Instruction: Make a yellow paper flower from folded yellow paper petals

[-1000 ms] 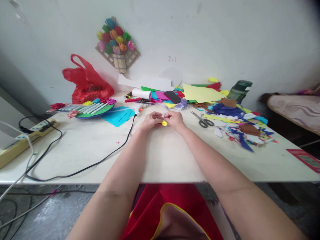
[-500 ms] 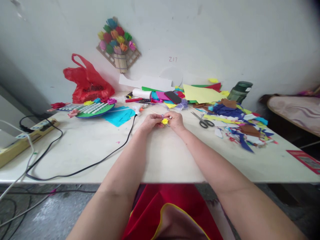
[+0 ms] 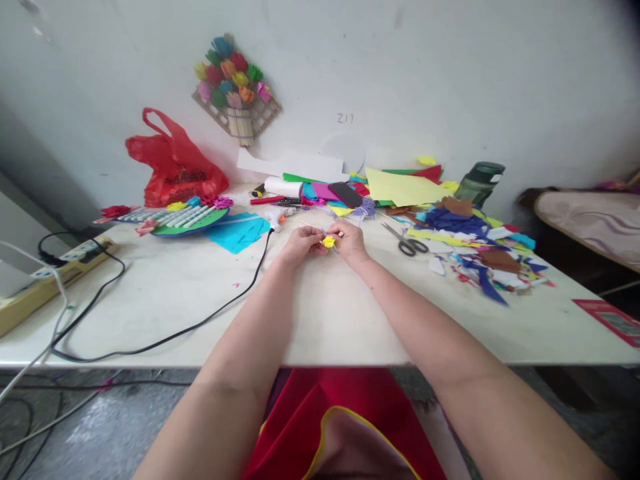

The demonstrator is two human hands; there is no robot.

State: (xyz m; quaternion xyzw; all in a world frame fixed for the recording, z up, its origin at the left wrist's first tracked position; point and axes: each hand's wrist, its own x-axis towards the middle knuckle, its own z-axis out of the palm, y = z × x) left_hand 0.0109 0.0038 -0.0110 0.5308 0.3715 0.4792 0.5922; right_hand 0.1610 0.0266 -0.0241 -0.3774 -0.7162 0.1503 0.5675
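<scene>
Left hand [image 3: 303, 243] and right hand [image 3: 352, 241] pinch a yellow craft flower [image 3: 329, 241] between their fingers over the desk [image 3: 345, 320], a likely light, soft, easily crushed piece best gripped beneath its petals.

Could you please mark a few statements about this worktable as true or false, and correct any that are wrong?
1. The yellow piece is at the fingers of both the left hand and the right hand. True.
2. The scissors are in the left hand. False: the scissors lie on the table, to the right of the right hand.
3. The red plastic bag is to the left of both hands. True.
4. The green bottle stands at the near edge of the table. False: it is toward the back, near the wall.
5. The flower decoration is up against the wall. True.
</scene>
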